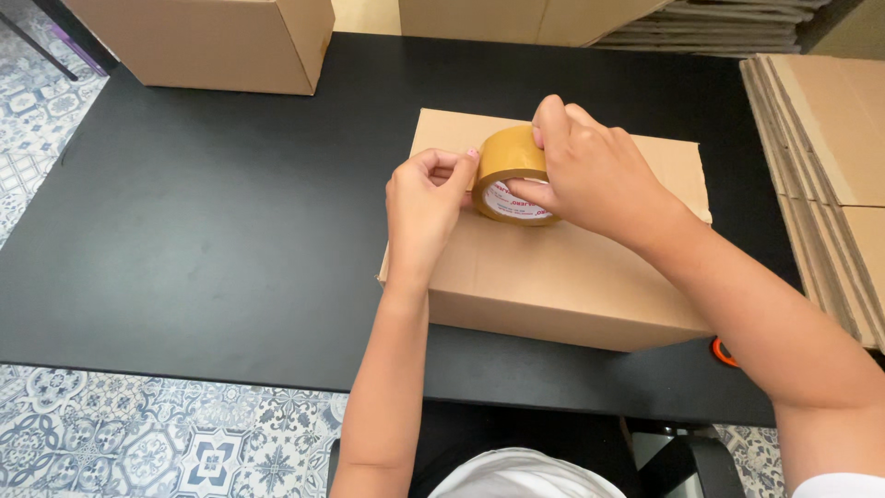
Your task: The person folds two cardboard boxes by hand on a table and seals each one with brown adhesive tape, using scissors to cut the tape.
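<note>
A closed brown cardboard box (pixel 553 277) lies on the black table (pixel 203 231). My right hand (pixel 599 175) grips a roll of brown packing tape (pixel 510 171) standing on edge on the box's top. My left hand (pixel 426 203) is just left of the roll, thumb and fingers pinched at the roll's edge where the tape end is; the end itself is too small to make out.
Another cardboard box (pixel 212 41) stands at the table's back left. Flattened cardboard sheets (pixel 830 166) are stacked at the right edge, more at the back. An orange object (pixel 722 351) peeks out beside the box. Patterned floor tiles lie around the table.
</note>
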